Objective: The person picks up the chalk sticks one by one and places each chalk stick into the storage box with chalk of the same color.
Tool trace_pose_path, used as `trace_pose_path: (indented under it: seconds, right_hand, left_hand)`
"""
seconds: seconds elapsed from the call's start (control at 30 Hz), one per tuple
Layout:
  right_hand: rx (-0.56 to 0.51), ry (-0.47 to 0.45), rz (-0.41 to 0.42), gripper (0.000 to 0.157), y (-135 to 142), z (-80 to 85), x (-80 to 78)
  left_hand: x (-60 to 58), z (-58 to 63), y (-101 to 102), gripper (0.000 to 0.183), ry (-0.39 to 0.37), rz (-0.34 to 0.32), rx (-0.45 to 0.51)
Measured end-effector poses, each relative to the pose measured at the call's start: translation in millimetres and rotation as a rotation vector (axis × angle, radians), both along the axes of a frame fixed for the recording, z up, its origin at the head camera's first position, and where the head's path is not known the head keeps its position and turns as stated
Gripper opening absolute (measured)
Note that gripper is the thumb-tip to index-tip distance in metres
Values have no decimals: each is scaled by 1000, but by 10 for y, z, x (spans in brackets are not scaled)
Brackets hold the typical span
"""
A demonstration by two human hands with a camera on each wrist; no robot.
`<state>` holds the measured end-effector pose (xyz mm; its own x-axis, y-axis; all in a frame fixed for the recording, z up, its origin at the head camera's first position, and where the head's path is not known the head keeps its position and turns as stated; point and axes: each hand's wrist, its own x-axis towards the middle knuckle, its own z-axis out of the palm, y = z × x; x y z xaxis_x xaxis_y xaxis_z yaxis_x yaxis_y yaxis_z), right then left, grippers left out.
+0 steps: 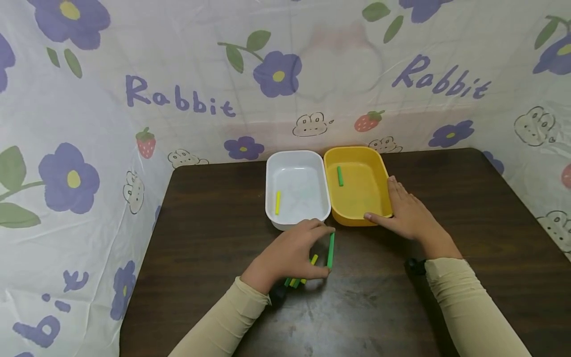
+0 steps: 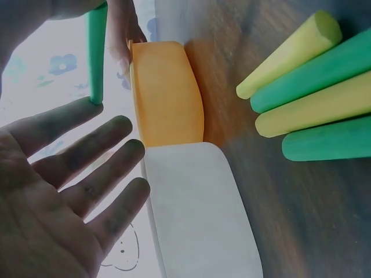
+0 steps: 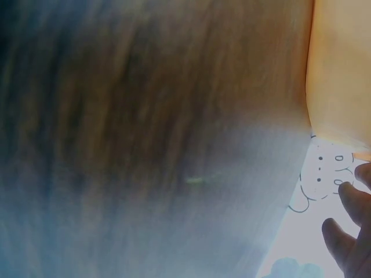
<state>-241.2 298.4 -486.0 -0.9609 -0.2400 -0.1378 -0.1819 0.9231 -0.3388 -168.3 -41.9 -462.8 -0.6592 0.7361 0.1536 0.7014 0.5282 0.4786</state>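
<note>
My left hand (image 1: 290, 254) pinches a green chalk stick (image 1: 331, 250) end to end between thumb and index fingertip, just in front of the white tray (image 1: 303, 191). Its other fingers are spread in the left wrist view. Under that hand, several green and yellow chalk sticks (image 2: 290, 55) lie side by side on the table, partly hidden in the head view. My right hand (image 1: 409, 214) rests against the near right corner of the yellow tray (image 1: 362, 201), thumb on the front rim, straight fingers along the right side.
Side by side at the back of the dark wooden table (image 1: 209, 213) stand the two trays. A yellow chalk stick (image 1: 278, 202) lies in the white one, a green chalk stick (image 1: 340, 176) in the yellow one. A printed curtain (image 1: 187, 59) hangs behind the table.
</note>
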Motion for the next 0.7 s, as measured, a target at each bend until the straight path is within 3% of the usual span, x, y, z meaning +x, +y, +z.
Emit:
trace_pose_path:
  seconds: [0.4, 0.7]
  right_hand:
    - [-3, -3, -4, 124, -3, -24, -8]
    - [10, 0, -8, 124, -3, -34, -13]
  left_hand:
    - [-150, 65, 76, 80, 40, 11, 38]
    - [-381, 122, 208, 83, 63, 95, 33]
